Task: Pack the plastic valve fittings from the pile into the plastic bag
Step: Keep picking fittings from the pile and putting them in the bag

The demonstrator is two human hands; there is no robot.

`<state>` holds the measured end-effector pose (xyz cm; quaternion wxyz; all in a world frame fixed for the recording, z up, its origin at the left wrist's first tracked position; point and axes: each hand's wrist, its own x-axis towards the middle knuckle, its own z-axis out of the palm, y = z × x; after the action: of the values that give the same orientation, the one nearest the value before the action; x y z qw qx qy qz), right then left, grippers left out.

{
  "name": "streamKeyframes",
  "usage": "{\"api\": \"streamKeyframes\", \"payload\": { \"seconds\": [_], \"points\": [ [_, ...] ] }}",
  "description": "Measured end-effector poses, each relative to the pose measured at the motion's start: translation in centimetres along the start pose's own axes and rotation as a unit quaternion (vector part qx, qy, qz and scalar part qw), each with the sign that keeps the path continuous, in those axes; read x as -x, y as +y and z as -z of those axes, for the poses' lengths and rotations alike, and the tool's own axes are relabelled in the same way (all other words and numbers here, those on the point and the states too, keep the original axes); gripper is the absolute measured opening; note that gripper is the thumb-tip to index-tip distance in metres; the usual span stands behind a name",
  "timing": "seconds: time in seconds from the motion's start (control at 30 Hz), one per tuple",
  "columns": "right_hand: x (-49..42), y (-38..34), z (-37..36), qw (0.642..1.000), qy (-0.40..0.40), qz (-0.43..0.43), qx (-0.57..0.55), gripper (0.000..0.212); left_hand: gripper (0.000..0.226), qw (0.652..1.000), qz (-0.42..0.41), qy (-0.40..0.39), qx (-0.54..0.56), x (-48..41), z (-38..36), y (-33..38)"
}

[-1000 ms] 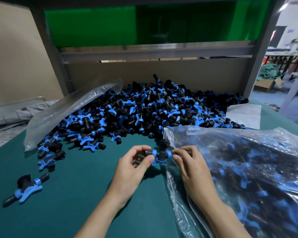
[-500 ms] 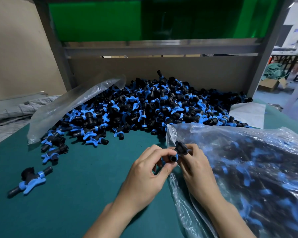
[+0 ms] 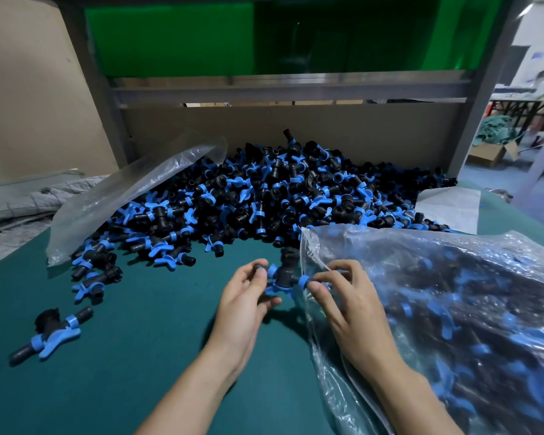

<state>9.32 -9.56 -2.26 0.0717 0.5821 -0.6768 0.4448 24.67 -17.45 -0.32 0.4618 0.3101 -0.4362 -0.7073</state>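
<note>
The plastic bag [image 3: 459, 312], on the desk's [image 3: 145, 365] right side, is seen stuffed with black-and-blue valve fittings. A second clear bag [image 3: 123, 196] is draped flat over the left flank of the pile [image 3: 264, 196]. One fitting [image 3: 282, 277] is held at the filled bag's open edge, its two ends pinched by the fingers of the left hand [image 3: 244, 298] and the right hand [image 3: 350, 298]. Bare green desk is left in front of the pile, where a stray fitting [image 3: 52, 335] lies near the left edge.

Dim indoor light, wide-angle warp, blurred edges.

Bagged fittings [image 3: 446, 312] blurry; plastic bag [image 3: 324, 243] edge-cropped.
</note>
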Motion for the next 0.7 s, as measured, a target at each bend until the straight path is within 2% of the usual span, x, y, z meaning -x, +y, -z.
{"api": "streamKeyframes", "payload": {
  "seconds": [0.13, 0.33, 0.43, 0.57, 0.63, 0.7],
  "points": [
    [-0.1, -0.8, 0.2, 0.999, 0.016, 0.032, -0.011, 0.041, 0.024, 0.979, 0.153, -0.019, 0.136, 0.0, 0.0, -0.5],
    [0.0, -1.1, 0.4, 0.999, 0.022, 0.037, -0.016, 0.042, 0.021, 0.955, 0.208, 0.003, 0.212, -0.1, -0.1, 0.0],
    [0.0, -1.1, 0.3, 0.999, 0.045, 0.021, 0.0, 0.042, 0.021, 0.954, 0.21, 0.008, 0.215, -0.3, 0.2, 0.1],
    [-0.2, -1.1, 0.4, 0.989, 0.066, 0.005, 0.132, 0.04, 0.02, 0.967, 0.174, 0.005, 0.184, -0.6, 0.6, -0.2],
    [-0.3, -1.2, 0.5, 0.981, 0.056, -0.007, 0.188, 0.027, 0.019, 0.982, 0.125, 0.012, 0.139, -0.6, 0.5, -0.2],
    [-0.4, -1.4, 1.0, 0.985, 0.044, -0.046, 0.158, 0.009, 0.017, 0.995, 0.06, 0.039, 0.076, -0.5, 0.5, 0.0]
  ]
}}
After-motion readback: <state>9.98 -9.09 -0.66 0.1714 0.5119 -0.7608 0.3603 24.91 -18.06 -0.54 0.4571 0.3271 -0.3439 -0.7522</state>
